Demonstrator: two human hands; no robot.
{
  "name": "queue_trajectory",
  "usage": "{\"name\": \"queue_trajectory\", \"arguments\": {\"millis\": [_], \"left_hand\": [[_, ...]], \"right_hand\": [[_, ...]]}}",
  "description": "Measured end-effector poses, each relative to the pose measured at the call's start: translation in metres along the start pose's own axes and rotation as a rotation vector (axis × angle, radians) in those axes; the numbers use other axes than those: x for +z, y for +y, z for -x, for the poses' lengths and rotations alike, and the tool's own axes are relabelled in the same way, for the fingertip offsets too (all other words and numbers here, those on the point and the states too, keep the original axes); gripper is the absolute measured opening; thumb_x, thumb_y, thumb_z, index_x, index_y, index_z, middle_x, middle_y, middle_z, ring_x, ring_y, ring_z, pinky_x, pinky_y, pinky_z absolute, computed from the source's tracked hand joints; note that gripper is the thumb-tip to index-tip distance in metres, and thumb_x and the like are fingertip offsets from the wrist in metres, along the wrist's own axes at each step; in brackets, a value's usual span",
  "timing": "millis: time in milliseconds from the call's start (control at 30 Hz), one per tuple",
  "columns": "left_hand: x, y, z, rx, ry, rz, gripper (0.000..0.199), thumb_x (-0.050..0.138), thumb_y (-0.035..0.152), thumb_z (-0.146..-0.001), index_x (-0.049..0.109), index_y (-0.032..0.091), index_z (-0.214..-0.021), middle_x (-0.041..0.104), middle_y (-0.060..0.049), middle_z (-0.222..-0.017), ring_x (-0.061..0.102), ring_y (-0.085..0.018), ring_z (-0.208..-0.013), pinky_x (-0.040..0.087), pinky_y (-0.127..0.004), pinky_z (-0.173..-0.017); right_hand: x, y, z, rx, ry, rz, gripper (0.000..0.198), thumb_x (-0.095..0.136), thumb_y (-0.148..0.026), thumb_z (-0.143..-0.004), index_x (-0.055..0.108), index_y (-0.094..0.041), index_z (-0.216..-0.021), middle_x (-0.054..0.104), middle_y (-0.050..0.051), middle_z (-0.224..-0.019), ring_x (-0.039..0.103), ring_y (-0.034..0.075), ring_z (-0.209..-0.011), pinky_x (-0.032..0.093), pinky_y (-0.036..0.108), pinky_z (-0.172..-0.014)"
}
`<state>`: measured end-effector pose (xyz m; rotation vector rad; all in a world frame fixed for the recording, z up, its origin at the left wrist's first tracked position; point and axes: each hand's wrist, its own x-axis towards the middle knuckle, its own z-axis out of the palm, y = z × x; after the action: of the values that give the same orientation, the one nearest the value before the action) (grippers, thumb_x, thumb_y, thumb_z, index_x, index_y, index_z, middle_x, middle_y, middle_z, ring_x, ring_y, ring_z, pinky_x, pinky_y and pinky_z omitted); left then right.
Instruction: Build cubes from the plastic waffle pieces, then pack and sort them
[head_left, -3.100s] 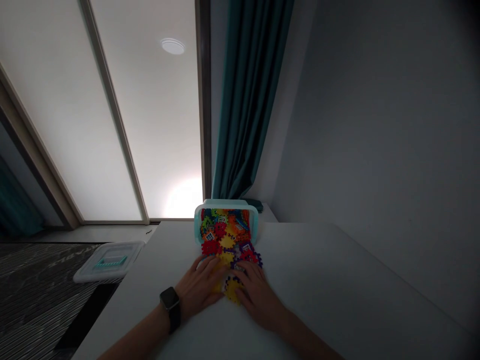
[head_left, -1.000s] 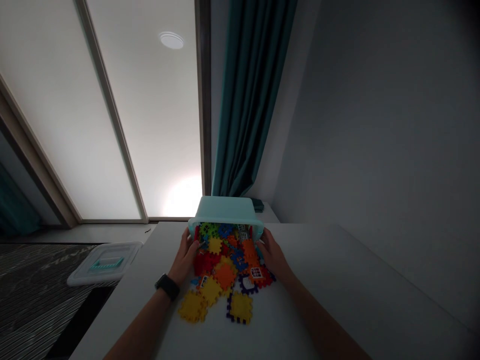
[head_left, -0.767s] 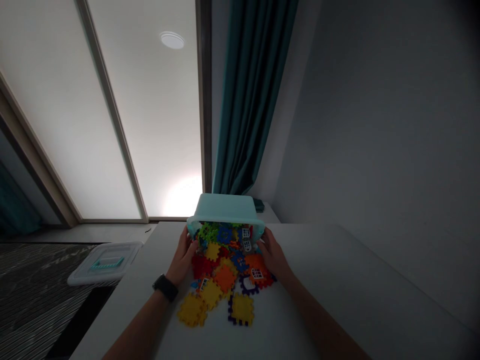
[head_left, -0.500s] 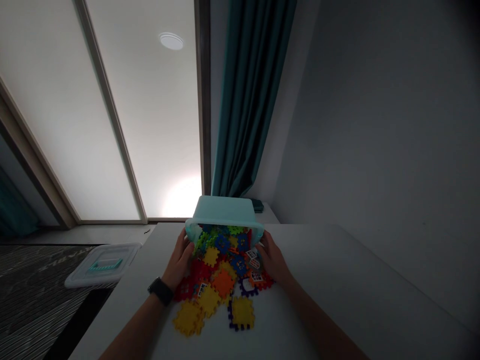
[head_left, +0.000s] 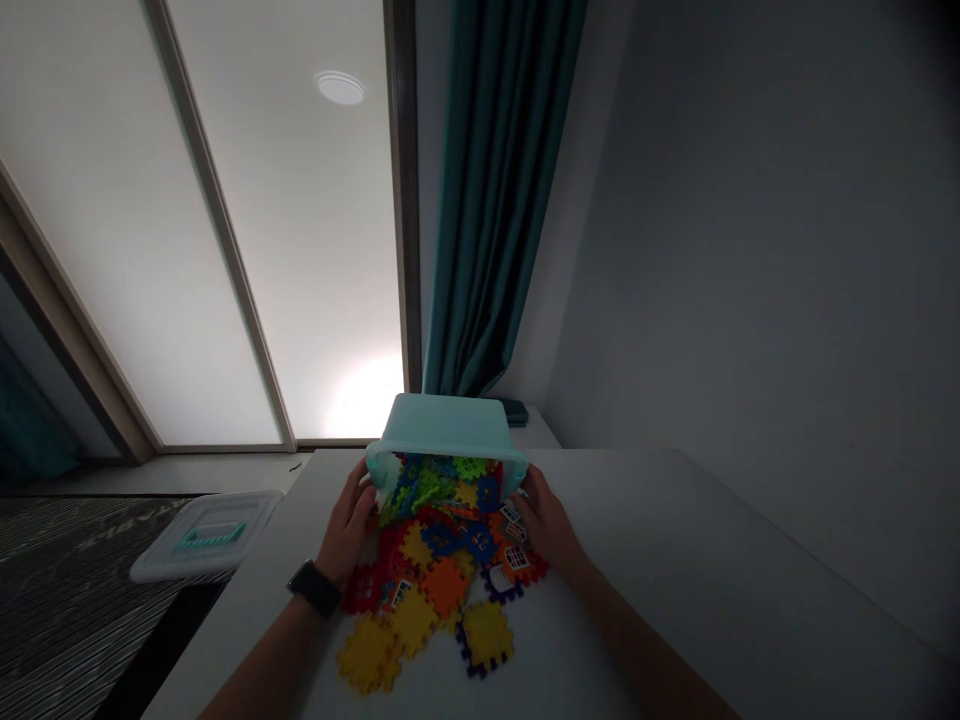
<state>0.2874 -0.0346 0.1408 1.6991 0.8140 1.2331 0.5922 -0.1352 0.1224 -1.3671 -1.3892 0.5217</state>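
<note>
A pale turquoise plastic bin (head_left: 450, 425) lies tipped on its side, its mouth facing me. My left hand (head_left: 349, 525) grips the bin's left rim, and my right hand (head_left: 546, 520) holds the right rim. Out of the mouth spreads a heap of toothed plastic building tiles in several colours. Among them are an orange tile (head_left: 445, 587), a yellow tile (head_left: 487, 630) over a purple one, and more yellow tiles (head_left: 369, 652) closest to me. Green tiles (head_left: 435, 487) sit at the mouth. The bin's inside is partly hidden by the pile.
The heap rests on a white table (head_left: 630, 600). Left of the table, lower down, is a clear lid (head_left: 206, 535) with a turquoise handle. Behind the table are a teal curtain (head_left: 495, 200) and lit frosted panels (head_left: 300, 250); a grey wall (head_left: 787, 300) stands at the right.
More tiles have slid out of the bin toward me, and the front yellow ones have shifted nearer. My left hand has moved slightly left and down with the rim. Both hands still hold the bin.
</note>
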Motion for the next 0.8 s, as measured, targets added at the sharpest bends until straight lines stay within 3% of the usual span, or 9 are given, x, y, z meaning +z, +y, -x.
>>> {"name": "queue_trajectory", "arguments": {"millis": [233,633,800], "left_hand": [[-0.0018,-0.0013,-0.0013,0.004,0.087,-0.031,0.051,0.04,0.054,-0.099,0.043,0.027,-0.142,0.054,-0.008,-0.143,0.053,-0.028,-0.129,0.047,-0.043,-0.103],[-0.0062,-0.0066,-0.0055,-0.022,-0.021,-0.02,0.048,0.04,0.051,-0.099,0.044,0.026,-0.14,0.053,-0.008,-0.143,0.053,-0.028,-0.129,0.044,-0.045,-0.107],[-0.0051,-0.0092,-0.0048,-0.004,0.044,-0.086,0.042,0.038,0.051,-0.099,0.051,0.025,-0.129,0.06,-0.007,-0.132,0.061,-0.026,-0.112,0.052,-0.041,-0.095]], "right_hand": [[0.0054,-0.0009,-0.0019,-0.022,-0.033,0.055,0.044,0.047,-0.046,-0.096,0.039,-0.031,-0.137,0.059,0.008,-0.137,0.058,0.029,-0.125,0.048,0.051,-0.106],[-0.0008,0.0059,-0.0031,-0.01,0.025,0.206,0.045,0.047,-0.048,-0.095,0.043,-0.03,-0.136,0.062,0.007,-0.131,0.06,0.032,-0.121,0.049,0.049,-0.1],[-0.001,0.0046,-0.0012,-0.025,0.038,0.235,0.044,0.045,-0.045,-0.096,0.042,-0.029,-0.137,0.062,0.009,-0.131,0.06,0.031,-0.12,0.049,0.047,-0.1]]}}
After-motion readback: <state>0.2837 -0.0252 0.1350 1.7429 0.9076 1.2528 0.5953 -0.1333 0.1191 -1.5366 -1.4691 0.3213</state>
